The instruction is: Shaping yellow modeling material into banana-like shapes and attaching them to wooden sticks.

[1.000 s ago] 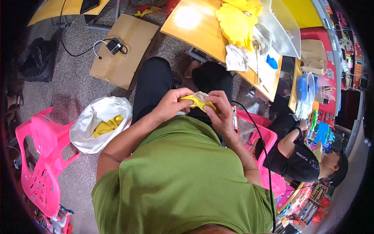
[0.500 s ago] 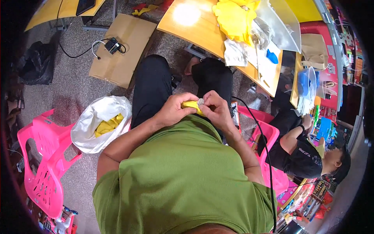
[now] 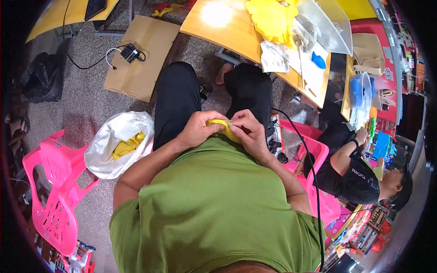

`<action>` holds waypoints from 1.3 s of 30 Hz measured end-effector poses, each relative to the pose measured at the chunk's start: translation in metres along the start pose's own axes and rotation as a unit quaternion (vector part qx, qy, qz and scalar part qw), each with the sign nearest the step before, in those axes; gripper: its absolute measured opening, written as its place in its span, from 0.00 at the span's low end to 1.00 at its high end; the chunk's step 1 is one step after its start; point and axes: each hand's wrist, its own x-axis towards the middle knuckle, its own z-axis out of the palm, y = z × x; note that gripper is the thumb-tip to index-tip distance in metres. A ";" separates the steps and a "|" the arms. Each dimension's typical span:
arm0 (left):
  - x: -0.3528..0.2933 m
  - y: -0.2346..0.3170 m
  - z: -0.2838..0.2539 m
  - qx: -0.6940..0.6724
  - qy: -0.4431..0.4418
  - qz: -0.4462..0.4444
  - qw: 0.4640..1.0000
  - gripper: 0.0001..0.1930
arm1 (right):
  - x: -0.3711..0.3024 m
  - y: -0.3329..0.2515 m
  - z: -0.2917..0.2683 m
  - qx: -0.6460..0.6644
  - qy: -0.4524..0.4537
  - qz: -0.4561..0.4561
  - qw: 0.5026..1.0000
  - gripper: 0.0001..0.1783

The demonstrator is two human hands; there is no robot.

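1. Two bare hands work close together over the lap, in front of a green shirt (image 3: 214,200); clock directions below are taken from them, with 12 at the top of the view.
2. One yellow cloth (image 3: 216,122) is between them, mostly covered by fingers.
3. Left hand (image 3: 200,129), on the 9 o'clock side, grips the cloth between its thumb and curled fingers.
4. Right hand (image 3: 250,132), on the 3 o'clock side, pinches the cloth's end; the detail under its fingertips is too small to make out.
5. At 9 o'clock a white bag (image 3: 101,145) stands open on the floor, with yellow pieces (image 3: 128,145) inside.
6. Beyond it, toward 8 o'clock, is a pink chair (image 3: 57,200).
7. Flat cardboard (image 3: 141,75) lies at 10 o'clock, a black adapter (image 3: 130,53) on top.
8. At 1 o'clock is a wooden desk (image 3: 223,22) bearing a yellow pile (image 3: 273,20) and a white pouch (image 3: 274,57); toward 2 o'clock on it lies a small blue piece (image 3: 318,60).
9. Between 3 and 4 o'clock, a co-worker in a black shirt (image 3: 359,179) sits well apart.
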 end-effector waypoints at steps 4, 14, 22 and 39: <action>-0.006 0.002 -0.001 -0.033 -0.006 -0.080 0.996 0.08 | 0.002 -0.021 -0.010 -0.073 -0.125 0.019 0.989 0.13; -0.005 0.008 -0.001 -0.050 -0.054 -0.041 0.996 0.08 | -0.008 0.003 -0.005 0.134 -0.094 0.074 0.984 0.07; -0.005 0.011 -0.005 -0.043 -0.011 -0.007 0.999 0.07 | -0.002 -0.002 0.004 0.254 0.001 0.225 0.941 0.08; 0.002 -0.058 -0.026 -0.122 0.104 -0.125 0.979 0.22 | 0.012 -0.006 -0.033 -0.181 0.116 -0.084 0.973 0.10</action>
